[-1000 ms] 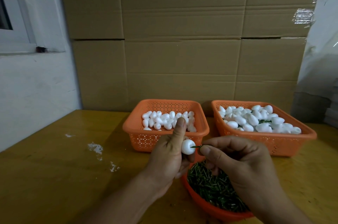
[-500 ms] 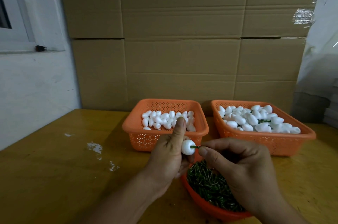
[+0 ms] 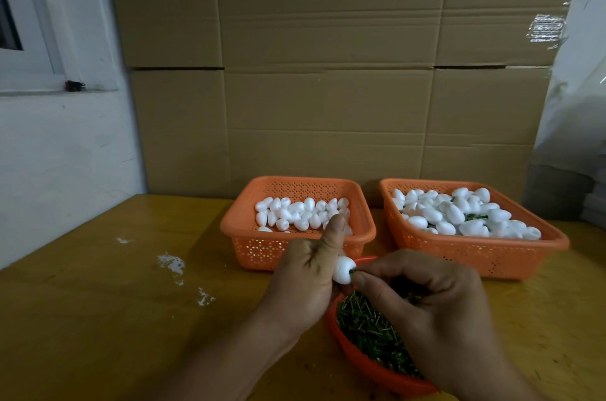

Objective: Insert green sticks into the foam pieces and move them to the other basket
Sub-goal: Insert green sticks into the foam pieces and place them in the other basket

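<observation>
My left hand [image 3: 305, 279] grips a white foam piece [image 3: 342, 270], thumb pointing up. My right hand [image 3: 426, 305] pinches a green stick [image 3: 352, 271] whose tip is pushed into the foam; only a short stub shows. Below both hands sits an orange bowl [image 3: 364, 364] full of green sticks [image 3: 367, 325]. Behind stands the left orange basket [image 3: 262, 246] with plain foam pieces [image 3: 298, 213]. The right orange basket [image 3: 475, 253] holds foam pieces [image 3: 459, 213], some with green sticks showing.
A yellow wooden table [image 3: 98, 318] carries white crumbs [image 3: 172, 263] at the left. Stacked cardboard boxes [image 3: 328, 72] rise right behind the baskets. A white wall with a window frame [image 3: 39, 72] is at the left; plastic-wrapped goods [image 3: 577, 105] at the right.
The green stick has gone deeper into the foam piece, and my right fingers have closed up against it. Both hands dropped slightly.
</observation>
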